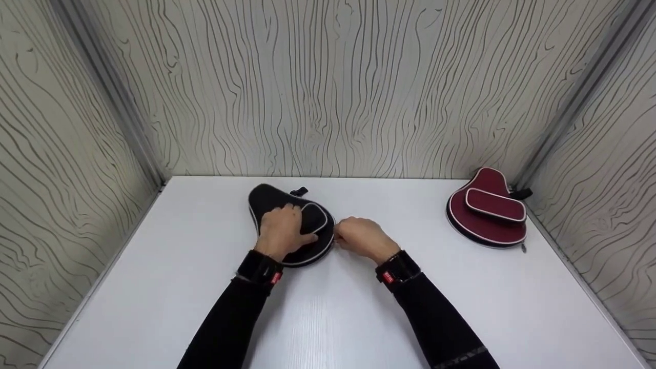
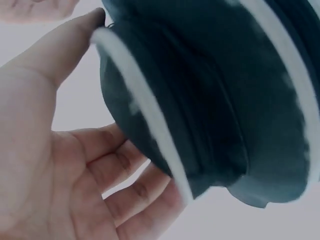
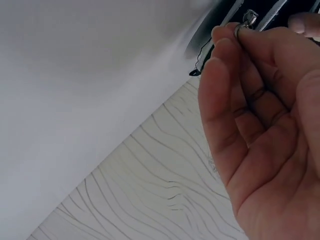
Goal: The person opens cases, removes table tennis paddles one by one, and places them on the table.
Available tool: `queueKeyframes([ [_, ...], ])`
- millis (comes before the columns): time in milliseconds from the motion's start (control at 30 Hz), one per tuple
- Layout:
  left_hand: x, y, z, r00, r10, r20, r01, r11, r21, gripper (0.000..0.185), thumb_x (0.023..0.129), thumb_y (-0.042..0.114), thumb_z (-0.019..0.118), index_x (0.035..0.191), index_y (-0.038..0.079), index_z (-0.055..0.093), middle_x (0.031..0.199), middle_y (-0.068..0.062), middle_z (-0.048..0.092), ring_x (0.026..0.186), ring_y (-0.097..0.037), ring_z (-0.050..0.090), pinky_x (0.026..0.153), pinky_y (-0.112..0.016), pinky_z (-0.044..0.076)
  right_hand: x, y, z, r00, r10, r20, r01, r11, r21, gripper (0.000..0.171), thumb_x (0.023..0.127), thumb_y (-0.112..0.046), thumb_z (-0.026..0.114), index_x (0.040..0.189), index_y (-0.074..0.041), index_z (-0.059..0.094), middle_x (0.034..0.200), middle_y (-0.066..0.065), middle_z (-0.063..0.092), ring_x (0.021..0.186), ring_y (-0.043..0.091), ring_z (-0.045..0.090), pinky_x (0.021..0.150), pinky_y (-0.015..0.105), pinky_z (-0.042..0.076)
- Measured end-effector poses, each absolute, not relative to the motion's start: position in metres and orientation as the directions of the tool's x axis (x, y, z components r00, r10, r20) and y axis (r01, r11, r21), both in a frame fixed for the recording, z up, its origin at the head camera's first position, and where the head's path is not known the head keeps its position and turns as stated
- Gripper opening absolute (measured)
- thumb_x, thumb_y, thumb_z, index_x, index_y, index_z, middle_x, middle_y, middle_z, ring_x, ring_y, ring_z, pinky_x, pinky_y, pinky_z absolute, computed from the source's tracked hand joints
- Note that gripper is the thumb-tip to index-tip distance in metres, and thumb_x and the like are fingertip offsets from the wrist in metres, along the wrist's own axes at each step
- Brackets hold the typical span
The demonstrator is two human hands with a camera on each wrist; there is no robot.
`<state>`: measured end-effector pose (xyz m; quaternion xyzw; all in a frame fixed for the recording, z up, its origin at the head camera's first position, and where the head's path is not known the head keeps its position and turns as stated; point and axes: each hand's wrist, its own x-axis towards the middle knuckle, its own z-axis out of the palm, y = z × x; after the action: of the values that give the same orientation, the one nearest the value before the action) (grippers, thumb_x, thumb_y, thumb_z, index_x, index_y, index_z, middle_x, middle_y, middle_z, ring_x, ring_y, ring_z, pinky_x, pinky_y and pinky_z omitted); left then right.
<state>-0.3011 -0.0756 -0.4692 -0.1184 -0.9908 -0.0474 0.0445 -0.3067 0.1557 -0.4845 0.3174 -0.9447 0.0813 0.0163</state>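
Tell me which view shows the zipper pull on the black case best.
The right wrist view: the metal zipper pull sits pinched at the right hand's fingertips, close and sharp. In the head view the right hand hides it. The left wrist view shows only the black case, blurred.

The black paddle case (image 1: pixel 289 220), piped in white, lies flat on the tabletop (image 1: pixel 328 318) under my left hand (image 1: pixel 281 230); my right hand (image 1: pixel 361 237) pinches its metal zipper pull (image 3: pixel 248 19).
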Motion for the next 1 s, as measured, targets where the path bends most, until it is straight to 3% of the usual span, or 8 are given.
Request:
queueKeyframes([
  [167, -0.298, -0.072, -0.47, -0.947, 0.292, 0.135, 0.301, 0.952, 0.053, 0.083, 0.096, 0.07, 0.091, 0.136, -0.002, 0.078, 0.122, -0.018, 0.082, 0.111, -0.04, 0.084, 0.09, -0.054, 0.073, -0.316, 0.168, -0.486, -0.835, -0.542, 0.094, -0.55, 0.823, -0.144, 0.012, 0.105, -0.007, 0.082, 0.093, -0.008, 0.085, 0.092, 0.009, 0.085, 0.08, 0.027, 0.077, 0.072, 0.051, 0.069],
  [300, -0.295, -0.067, -0.47, -0.926, 0.34, 0.165, 0.351, 0.936, 0.039, 0.077, 0.096, 0.067, 0.093, 0.131, -0.001, 0.08, 0.118, -0.016, 0.082, 0.107, -0.038, 0.084, 0.087, -0.053, 0.073, -0.323, 0.181, -0.486, -0.869, -0.487, 0.09, -0.496, 0.854, -0.158, 0.009, 0.105, -0.005, 0.081, 0.098, -0.006, 0.088, 0.098, 0.011, 0.087, 0.086, 0.031, 0.081, 0.076, 0.053, 0.071],
  [433, -0.292, -0.06, -0.469, -0.906, 0.395, 0.15, 0.405, 0.913, 0.043, 0.075, 0.099, 0.063, 0.091, 0.136, -0.001, 0.079, 0.124, -0.017, 0.083, 0.112, -0.038, 0.084, 0.091, -0.054, 0.073, -0.329, 0.197, -0.485, -0.896, -0.434, 0.099, -0.444, 0.879, -0.17, 0.008, 0.104, -0.003, 0.081, 0.105, -0.005, 0.088, 0.107, 0.013, 0.089, 0.096, 0.035, 0.085, 0.082, 0.055, 0.073],
  [667, -0.29, -0.054, -0.471, -0.837, 0.519, 0.172, 0.54, 0.835, 0.107, 0.052, 0.106, 0.049, 0.088, 0.126, 0.001, 0.081, 0.117, -0.014, 0.083, 0.103, -0.035, 0.084, 0.088, -0.053, 0.074, -0.337, 0.224, -0.484, -0.938, -0.33, 0.107, -0.345, 0.919, -0.189, 0.008, 0.107, -0.009, 0.082, 0.109, -0.004, 0.088, 0.112, 0.014, 0.089, 0.109, 0.038, 0.085, 0.091, 0.057, 0.073],
  [800, -0.295, -0.061, -0.472, -0.827, 0.544, 0.145, 0.56, 0.819, 0.122, 0.056, 0.11, 0.051, 0.082, 0.138, 0.002, 0.078, 0.129, -0.015, 0.082, 0.116, -0.036, 0.083, 0.099, -0.053, 0.073, -0.34, 0.23, -0.486, -0.947, -0.312, 0.079, -0.321, 0.924, -0.207, 0.007, 0.106, -0.008, 0.081, 0.108, -0.004, 0.087, 0.113, 0.015, 0.088, 0.108, 0.037, 0.084, 0.09, 0.058, 0.073],
  [1000, -0.307, -0.081, -0.47, -0.832, 0.548, 0.088, 0.555, 0.82, 0.138, 0.07, 0.114, 0.056, 0.074, 0.162, 0.005, 0.067, 0.166, -0.017, 0.07, 0.156, -0.039, 0.068, 0.13, -0.056, 0.059, -0.34, 0.23, -0.487, -0.948, -0.313, 0.057, -0.318, 0.922, -0.219, 0.008, 0.106, -0.005, 0.079, 0.108, -0.003, 0.086, 0.114, 0.016, 0.088, 0.107, 0.037, 0.085, 0.09, 0.057, 0.073],
])
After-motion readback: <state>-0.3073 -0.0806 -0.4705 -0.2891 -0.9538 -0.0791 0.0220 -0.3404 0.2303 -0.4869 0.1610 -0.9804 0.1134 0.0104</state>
